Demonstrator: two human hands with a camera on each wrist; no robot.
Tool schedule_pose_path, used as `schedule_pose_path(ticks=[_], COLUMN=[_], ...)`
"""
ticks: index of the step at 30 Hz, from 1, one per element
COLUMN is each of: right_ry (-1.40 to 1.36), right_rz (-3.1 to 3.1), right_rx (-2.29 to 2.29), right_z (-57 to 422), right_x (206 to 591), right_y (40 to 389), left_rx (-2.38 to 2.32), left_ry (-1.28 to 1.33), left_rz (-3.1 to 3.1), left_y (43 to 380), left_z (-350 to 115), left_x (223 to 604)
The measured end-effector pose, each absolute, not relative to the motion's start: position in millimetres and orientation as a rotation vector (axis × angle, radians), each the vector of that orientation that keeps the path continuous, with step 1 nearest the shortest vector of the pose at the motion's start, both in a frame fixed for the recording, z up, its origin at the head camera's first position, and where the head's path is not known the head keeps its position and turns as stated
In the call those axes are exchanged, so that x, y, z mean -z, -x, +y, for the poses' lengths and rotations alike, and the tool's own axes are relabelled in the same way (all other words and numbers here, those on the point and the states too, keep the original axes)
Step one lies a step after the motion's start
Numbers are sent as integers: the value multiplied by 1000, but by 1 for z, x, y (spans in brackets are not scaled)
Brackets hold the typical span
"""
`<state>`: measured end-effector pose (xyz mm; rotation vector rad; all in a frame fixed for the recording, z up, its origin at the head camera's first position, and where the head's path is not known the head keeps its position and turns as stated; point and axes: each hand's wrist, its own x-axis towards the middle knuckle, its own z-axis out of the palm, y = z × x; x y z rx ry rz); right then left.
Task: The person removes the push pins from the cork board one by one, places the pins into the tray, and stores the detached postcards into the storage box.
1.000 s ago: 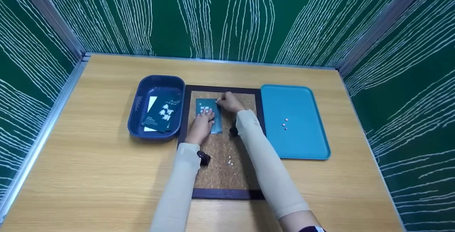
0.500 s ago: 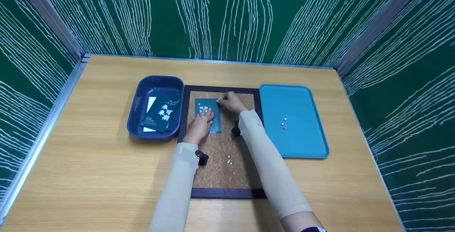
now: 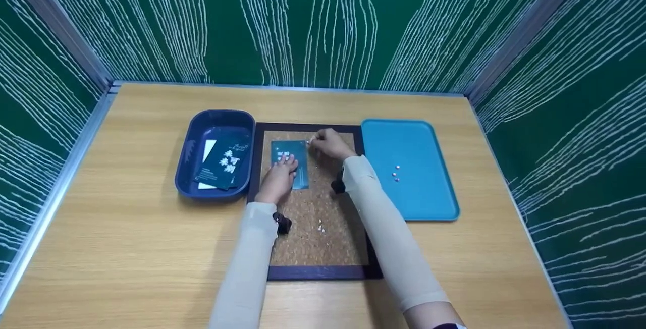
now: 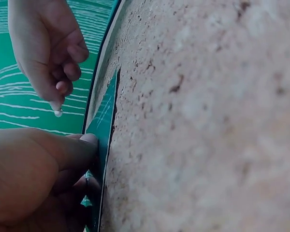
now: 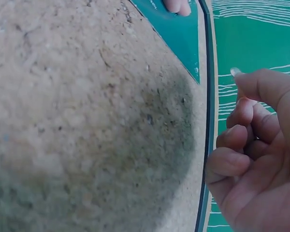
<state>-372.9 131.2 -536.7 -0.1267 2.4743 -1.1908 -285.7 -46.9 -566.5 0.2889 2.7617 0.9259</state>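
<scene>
A teal-green card [image 3: 300, 172] with white lettering lies on the upper part of the cork board [image 3: 298, 248]. My left hand [image 3: 278, 178] rests on it, fingers extended and fingertips pressing its face; part of the lettering is covered. At the card's top right corner, my right hand [image 3: 330, 144] pinches a small pale pushpin [image 4: 58, 113] between thumb and index finger, the other fingers curled in. In the right wrist view the pushpin's rounded head [image 5: 236, 71] sticks out past the thumb tip, above the board surface.
Left of the board stands a dark blue tub [image 3: 182, 175] with several similar cards [image 3: 222, 165]. On the right, a turquoise tray [image 3: 429, 198] bears 3 small pale pins [image 3: 395, 173]. Tiny clear bits [image 3: 321, 227] lie lower on the cork. Green walls enclose the table.
My right hand has shifted slightly right, away from the card's corner, still pinching the pushpin. The left hand stays on the card. The whole head view has drifted a little.
</scene>
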Motion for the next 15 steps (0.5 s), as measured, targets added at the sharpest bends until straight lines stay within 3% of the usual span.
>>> schedule_pose_path(ticks=[15], right_ry=[152], right_rz=[2523], right_rx=[1158], right_z=[152], right_x=[529], right_y=[368], left_rx=[-930], left_ry=[-310], left_rz=[2765], left_y=[286], left_z=[-47], left_x=[567])
